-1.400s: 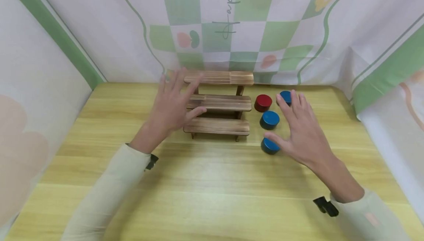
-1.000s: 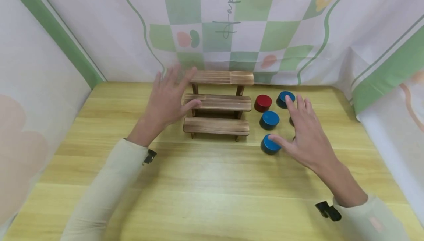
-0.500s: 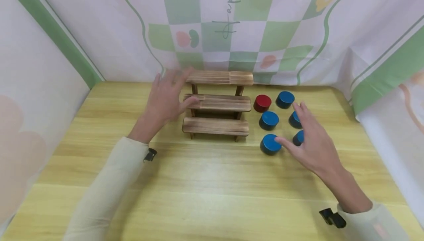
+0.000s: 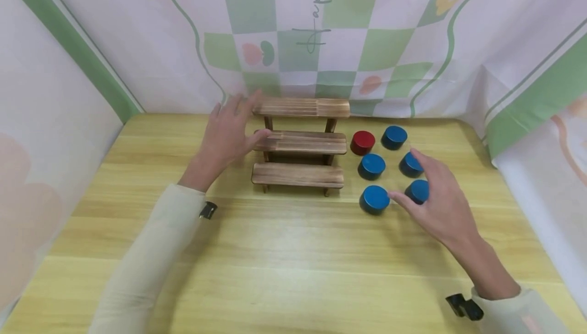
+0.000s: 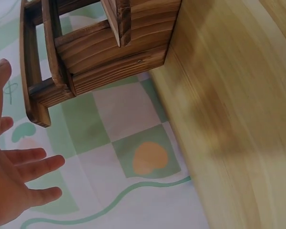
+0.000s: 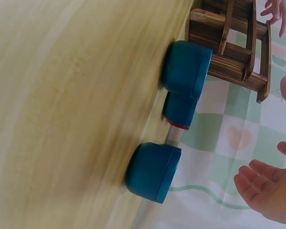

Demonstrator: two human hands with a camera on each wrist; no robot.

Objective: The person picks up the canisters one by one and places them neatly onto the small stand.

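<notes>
A three-tier brown wooden stand (image 4: 298, 143) is at the back middle of the table in the head view. My left hand (image 4: 222, 137) has its fingers spread beside the stand's left end, thumb over the middle tier's edge; the left wrist view shows nothing in it. To the stand's right are several round blue tins (image 4: 372, 166) and one red tin (image 4: 363, 142). Over the right side of this group hovers my right hand (image 4: 445, 206), fingers loosely extended and holding nothing. It partly covers the front right blue tin (image 4: 417, 191); its thumb tip is near the front left one (image 4: 374, 199).
The wood-grain table (image 4: 284, 262) runs back to a white cloth (image 4: 298, 51) with green checks that hangs just behind the stand. More cloth rises along both sides. A black clip (image 4: 464, 307) sits at the right cuff, another black clip (image 4: 208, 210) at the left.
My right hand has drawn back toward the lower right, uncovering the blue tins on the right. My left hand has shifted slightly left, off the stand's tiers. Stand and tins have stayed in place.
</notes>
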